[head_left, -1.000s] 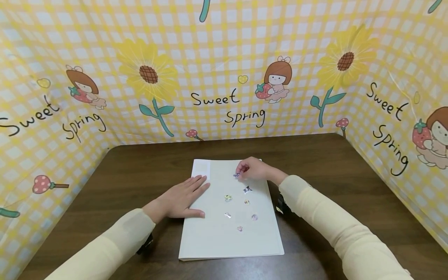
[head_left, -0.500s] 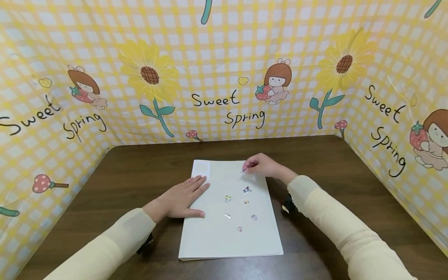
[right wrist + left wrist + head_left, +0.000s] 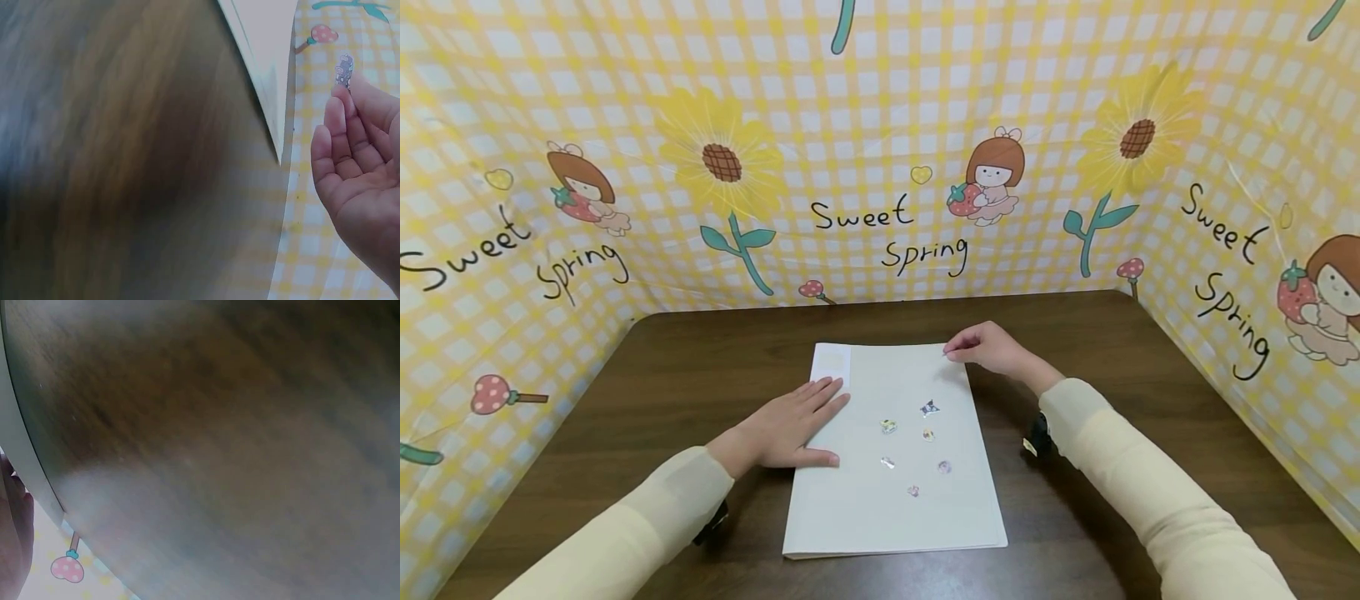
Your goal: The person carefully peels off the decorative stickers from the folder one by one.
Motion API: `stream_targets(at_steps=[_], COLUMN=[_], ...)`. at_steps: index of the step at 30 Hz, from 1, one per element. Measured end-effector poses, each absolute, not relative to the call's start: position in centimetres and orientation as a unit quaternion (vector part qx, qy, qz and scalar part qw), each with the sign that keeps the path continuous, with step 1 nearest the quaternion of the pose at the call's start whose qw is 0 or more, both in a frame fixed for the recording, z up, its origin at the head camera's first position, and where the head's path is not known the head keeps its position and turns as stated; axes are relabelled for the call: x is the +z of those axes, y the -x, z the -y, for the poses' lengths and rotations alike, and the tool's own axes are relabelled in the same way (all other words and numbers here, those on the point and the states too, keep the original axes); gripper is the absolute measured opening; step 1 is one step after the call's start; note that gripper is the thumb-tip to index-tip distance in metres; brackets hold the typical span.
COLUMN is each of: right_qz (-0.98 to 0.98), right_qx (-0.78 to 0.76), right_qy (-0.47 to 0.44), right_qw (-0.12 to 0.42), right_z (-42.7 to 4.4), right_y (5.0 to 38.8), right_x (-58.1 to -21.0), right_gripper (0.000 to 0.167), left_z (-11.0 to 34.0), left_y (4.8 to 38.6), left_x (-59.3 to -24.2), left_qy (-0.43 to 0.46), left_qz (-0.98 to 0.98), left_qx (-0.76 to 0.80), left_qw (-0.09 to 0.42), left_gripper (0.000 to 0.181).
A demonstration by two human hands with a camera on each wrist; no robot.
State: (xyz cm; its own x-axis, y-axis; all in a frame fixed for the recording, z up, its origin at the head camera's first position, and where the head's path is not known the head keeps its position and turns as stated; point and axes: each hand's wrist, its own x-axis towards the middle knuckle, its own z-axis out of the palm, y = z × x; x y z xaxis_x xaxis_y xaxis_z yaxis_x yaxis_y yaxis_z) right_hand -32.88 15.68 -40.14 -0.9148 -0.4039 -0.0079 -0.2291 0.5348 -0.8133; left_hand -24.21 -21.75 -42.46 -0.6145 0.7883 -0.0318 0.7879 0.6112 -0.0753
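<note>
In the head view a cream-white folder lies on the table, with several small shiny stickers on it. Among them are a dark winged sticker, a round lilac one and a yellowish-green one. My left hand rests flat on the folder's left edge, fingers straight and thumb apart. Above the folder's top right corner, my right hand pinches a small sticker between thumb and index finger. The right wrist view shows this purple patterned sticker standing up from the fingertips.
A white paper slip lies at the folder's top left corner, partly beneath the left fingertips. The dark wooden table extends around the folder. A yellow checked cloth hangs behind and on both sides.
My right hand has lifted the purple sticker from the upper part of the folder and moved right and away with it, to the top right corner. The left hand has stayed in place.
</note>
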Motion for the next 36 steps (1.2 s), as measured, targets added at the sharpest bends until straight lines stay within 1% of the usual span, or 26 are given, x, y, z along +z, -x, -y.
stream_targets(at_steps=[7, 17, 27, 36], right_qz=[-0.876, -0.866, -0.869, -0.876], right_qx=[-0.451, -0.482, -0.482, -0.470], right_qy=[0.147, 0.110, 0.088, 0.073], right_qw=[0.088, 0.069, 0.069, 0.080], right_z=[-17.7, -20.4, -22.3, -23.2], right_y=[33.1, 34.2, 35.9, 36.8], right_x=[-40.3, -41.2, -41.8, -42.1], right_gripper=[0.027, 0.019, 0.021, 0.022], left_z=[21.6, 21.5, 21.7, 21.7], left_y=[24.1, 24.2, 24.2, 24.4], left_x=[-42.2, -42.2, -42.5, -42.6], left_qy=[0.438, 0.438, 0.445, 0.435], left_qz=[0.898, 0.898, 0.895, 0.899], left_qx=[0.045, 0.048, 0.033, 0.044], left_qw=[-0.004, -0.010, 0.002, -0.013], left_gripper=[0.095, 0.096, 0.095, 0.096])
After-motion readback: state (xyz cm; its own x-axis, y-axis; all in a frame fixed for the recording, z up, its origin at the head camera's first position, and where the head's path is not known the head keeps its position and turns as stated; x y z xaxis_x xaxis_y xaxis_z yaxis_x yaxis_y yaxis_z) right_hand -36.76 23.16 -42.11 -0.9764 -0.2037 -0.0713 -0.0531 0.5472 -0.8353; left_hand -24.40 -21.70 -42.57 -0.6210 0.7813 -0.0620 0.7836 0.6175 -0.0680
